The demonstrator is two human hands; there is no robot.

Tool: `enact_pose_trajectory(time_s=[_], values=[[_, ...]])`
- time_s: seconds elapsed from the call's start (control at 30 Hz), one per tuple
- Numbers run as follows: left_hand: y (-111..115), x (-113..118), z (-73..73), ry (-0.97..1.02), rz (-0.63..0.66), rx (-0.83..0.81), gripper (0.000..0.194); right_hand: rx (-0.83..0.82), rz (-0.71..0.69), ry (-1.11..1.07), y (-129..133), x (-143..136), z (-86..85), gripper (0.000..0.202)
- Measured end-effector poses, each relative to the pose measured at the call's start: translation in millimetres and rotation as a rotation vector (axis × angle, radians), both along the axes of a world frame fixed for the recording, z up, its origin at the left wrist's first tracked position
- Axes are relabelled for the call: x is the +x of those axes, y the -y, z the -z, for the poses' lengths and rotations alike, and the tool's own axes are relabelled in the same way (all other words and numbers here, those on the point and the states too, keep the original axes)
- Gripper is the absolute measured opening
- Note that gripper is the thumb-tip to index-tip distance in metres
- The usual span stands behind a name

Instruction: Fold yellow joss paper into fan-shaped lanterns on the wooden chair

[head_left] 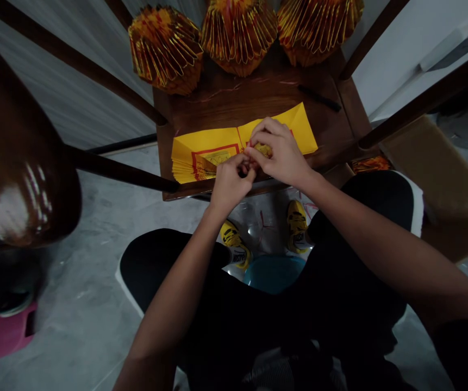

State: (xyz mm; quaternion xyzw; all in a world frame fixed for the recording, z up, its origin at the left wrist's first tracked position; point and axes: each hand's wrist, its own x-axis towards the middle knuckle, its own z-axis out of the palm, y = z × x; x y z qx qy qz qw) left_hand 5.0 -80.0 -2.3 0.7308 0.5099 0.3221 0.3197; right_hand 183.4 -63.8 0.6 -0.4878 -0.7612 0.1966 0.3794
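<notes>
A stack of yellow folded paper (205, 142) with red printed frames lies on the dark wooden surface (221, 108), a thin red string around its middle. Both hands meet at that string, at the stack's near edge. My left hand (232, 182) has thumb and fingers curled together in a pinch; what is between them is too small to make out. My right hand (278, 152) rests over the paper, its thumb and index finger pinched at the string beside the left fingertips.
Three pleated gold-and-orange paper pieces (239, 35) stand along the far side. A dark stick-like object (319, 99) lies at the right. Wooden bars flank the surface; a cardboard box (441, 174) sits at the right, a pink stool (1, 336) at lower left.
</notes>
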Motion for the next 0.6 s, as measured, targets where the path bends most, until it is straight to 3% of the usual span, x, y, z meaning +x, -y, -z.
enact_pose_trajectory(time_s=[0.17,0.3,0.5,0.6], values=[[-6.4,-7.7,-1.5,0.122,0.037,-0.125,0.021,-0.165,-0.081,-0.072,-12.8,-0.7,4.6,0.051],[-13.2,-14.5,-0.9,0.28,0.05,-0.228,0.022,-0.304,-0.152,0.01,-12.2,3.5,0.1,0.059],[-19.1,-18.8,-3.0,0.399,0.023,-0.302,0.021,-0.332,-0.191,0.077,-7.6,7.0,-7.4,0.018],[-20.1,-18.7,-3.6,0.446,-0.008,-0.325,0.023,-0.336,-0.149,0.068,-7.8,6.1,-6.6,0.013]])
